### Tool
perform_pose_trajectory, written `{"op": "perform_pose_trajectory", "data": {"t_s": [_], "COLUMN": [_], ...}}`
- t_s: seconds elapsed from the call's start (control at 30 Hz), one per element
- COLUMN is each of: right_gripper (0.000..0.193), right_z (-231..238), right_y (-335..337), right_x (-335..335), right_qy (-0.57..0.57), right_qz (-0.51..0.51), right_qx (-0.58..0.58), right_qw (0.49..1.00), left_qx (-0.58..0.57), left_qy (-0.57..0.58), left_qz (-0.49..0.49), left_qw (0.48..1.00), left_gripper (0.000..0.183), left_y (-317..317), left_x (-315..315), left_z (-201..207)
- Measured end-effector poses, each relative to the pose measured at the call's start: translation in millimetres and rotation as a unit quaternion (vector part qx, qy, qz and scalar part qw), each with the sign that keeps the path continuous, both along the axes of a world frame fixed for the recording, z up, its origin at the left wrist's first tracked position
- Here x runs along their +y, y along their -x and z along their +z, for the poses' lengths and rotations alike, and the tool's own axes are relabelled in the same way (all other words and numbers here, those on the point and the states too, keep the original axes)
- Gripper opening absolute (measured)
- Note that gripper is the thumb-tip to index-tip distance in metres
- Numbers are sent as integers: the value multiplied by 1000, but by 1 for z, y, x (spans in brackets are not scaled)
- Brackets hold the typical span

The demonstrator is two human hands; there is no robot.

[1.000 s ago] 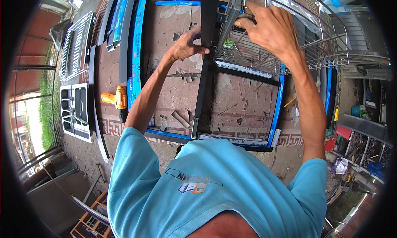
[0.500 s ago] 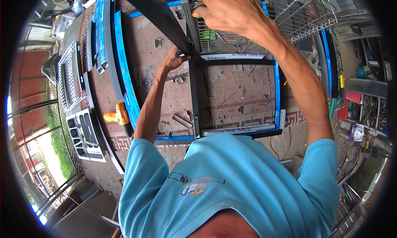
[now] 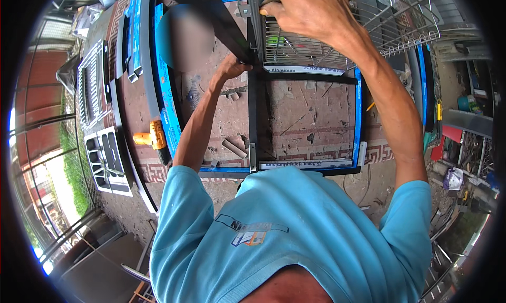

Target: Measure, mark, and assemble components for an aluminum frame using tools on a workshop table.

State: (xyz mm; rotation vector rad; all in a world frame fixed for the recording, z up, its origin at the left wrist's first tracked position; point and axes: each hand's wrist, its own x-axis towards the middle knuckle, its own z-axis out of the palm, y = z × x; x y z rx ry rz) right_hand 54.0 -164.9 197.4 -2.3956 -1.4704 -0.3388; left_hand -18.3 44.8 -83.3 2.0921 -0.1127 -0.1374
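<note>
My right hand [image 3: 311,14] is at the far side, its fingers curled over the near-left edge of a wire basket [image 3: 387,26]. A metal slide rail [image 3: 255,18] runs along that edge, against the black frame [image 3: 258,118]. Lower and to the left, my left hand [image 3: 233,67] closes at the lower end of a black metal bar [image 3: 211,21], which slants up toward the camera. Some of its fingers are hidden behind the bar. The frame has blue and white protective film on several members.
An orange power drill [image 3: 152,136] rests left of the frame, near film-wrapped bars [image 3: 166,87]. Farther left are a cutlery tray [image 3: 109,160] and a white slatted rack [image 3: 94,84]. Metal offcuts [image 3: 234,147] lie on the patterned floor. A yellow-handled tool [image 3: 439,110] is at the right.
The whole view has shifted slightly, so the frame and basket appear a little farther right. Both hands keep their places on the bar and basket.
</note>
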Motion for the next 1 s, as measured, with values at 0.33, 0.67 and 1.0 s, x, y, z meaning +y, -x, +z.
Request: {"op": "perform_pose_trajectory", "data": {"t_s": [0.33, 0.67, 1.0], "right_gripper": [25, 39, 39], "right_z": [31, -1, -1], "right_y": [26, -2, 3], "right_x": [10, 1, 8], "right_qy": [56, 26, 54], "right_qz": [-131, -36, -70], "right_qx": [101, -33, 2], "right_qw": [985, 998, 996], "left_qx": [-25, -2, 30], "left_qy": [-83, -55, -53], "left_qz": [53, 67, 84], "left_qw": [995, 996, 995], "left_gripper": [79, 71, 80], "left_y": [-1, -7, -2], "left_x": [-6, -5, -4], "left_z": [-20, -19, -30]}}
